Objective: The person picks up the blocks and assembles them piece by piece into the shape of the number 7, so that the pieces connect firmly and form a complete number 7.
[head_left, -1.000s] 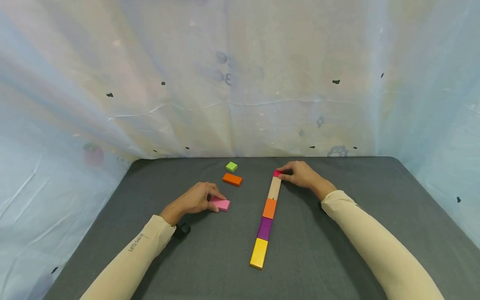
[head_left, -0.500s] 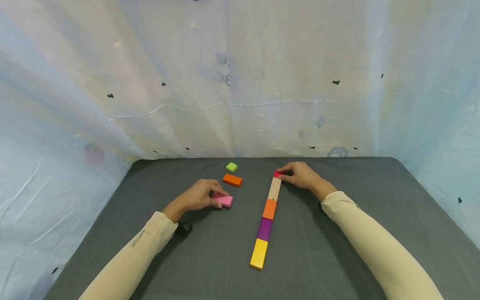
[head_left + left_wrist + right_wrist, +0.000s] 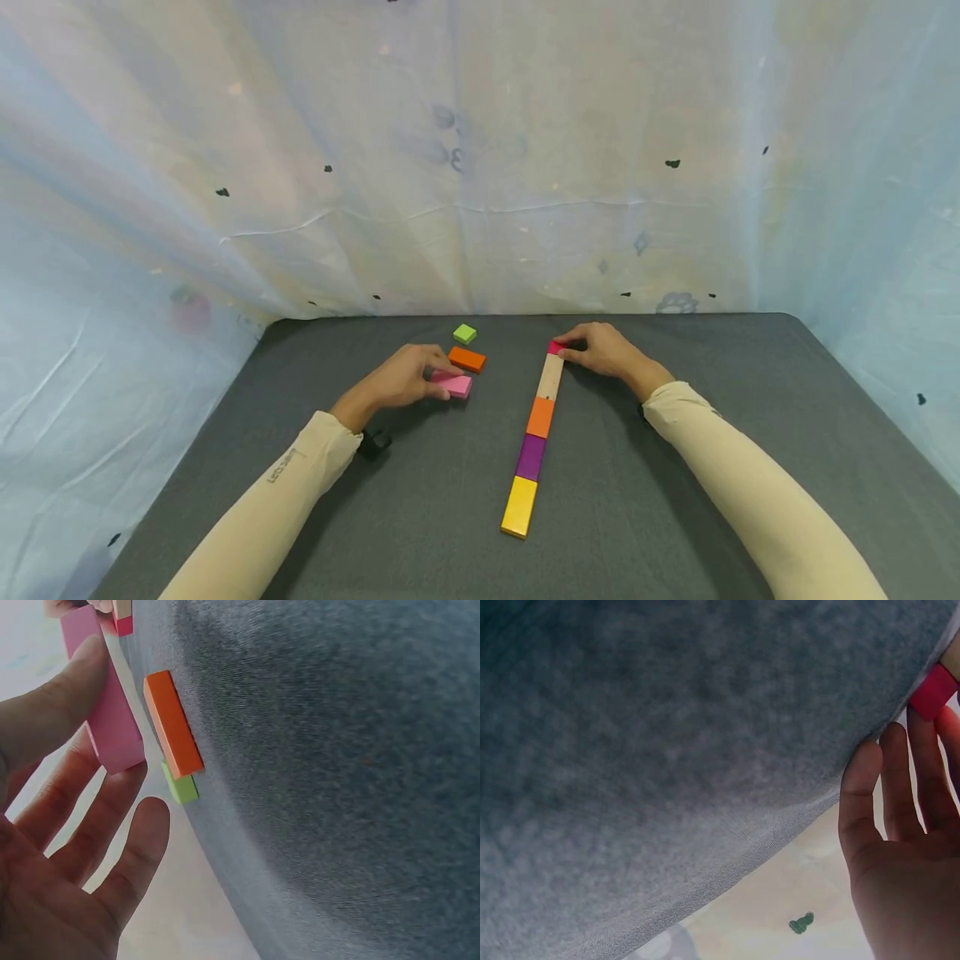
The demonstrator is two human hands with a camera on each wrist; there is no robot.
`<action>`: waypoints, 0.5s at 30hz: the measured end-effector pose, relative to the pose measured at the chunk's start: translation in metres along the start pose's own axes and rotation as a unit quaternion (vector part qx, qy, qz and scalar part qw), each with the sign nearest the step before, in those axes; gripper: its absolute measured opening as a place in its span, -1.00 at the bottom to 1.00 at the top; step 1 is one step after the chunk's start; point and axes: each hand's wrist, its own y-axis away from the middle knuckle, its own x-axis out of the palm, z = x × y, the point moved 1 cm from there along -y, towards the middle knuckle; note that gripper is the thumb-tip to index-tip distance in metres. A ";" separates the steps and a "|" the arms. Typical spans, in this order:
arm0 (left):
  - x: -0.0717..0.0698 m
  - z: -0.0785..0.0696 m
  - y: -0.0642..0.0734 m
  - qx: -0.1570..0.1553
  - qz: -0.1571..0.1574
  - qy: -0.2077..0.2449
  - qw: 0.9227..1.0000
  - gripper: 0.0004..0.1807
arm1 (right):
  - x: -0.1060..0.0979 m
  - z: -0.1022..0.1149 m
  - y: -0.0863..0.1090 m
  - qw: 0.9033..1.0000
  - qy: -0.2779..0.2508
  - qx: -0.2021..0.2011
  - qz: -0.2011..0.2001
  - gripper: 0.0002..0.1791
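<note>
Between the thumb and fingers of my left hand (image 3: 401, 375) is a pink block (image 3: 454, 384). In the left wrist view the same pink block (image 3: 112, 720) appears raised off the cloth. Just beyond it lie an orange block (image 3: 467, 359) and a small green block (image 3: 465, 333). My right hand (image 3: 606, 350) pinches a small red block (image 3: 554, 347) at the far end of a row. A natural wood block (image 3: 550, 377), an orange-red block (image 3: 540, 417), a purple block (image 3: 531, 457) and a yellow block (image 3: 519, 507) continue that row towards me, end to end.
A dark grey cloth (image 3: 420, 517) covers the table. Pale patterned sheeting (image 3: 480, 167) hangs behind the far edge and along both sides. The row of blocks runs lengthwise, right of the left hand.
My left hand has moved away from me and slightly right with the pink block, closer to the loose orange block. The right hand stays at the red block, and the row is unchanged.
</note>
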 end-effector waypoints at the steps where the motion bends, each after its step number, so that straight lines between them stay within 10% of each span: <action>1: 0.000 0.000 -0.001 0.000 -0.001 -0.001 1.000 -0.57 | 0.000 0.000 0.000 1.000 0.001 -0.001 0.000 -0.58; 15: 0.006 -0.003 -0.021 -0.005 -0.011 -0.026 1.000 -0.56 | 0.001 -0.004 0.000 1.000 0.000 -0.004 -0.002 -0.60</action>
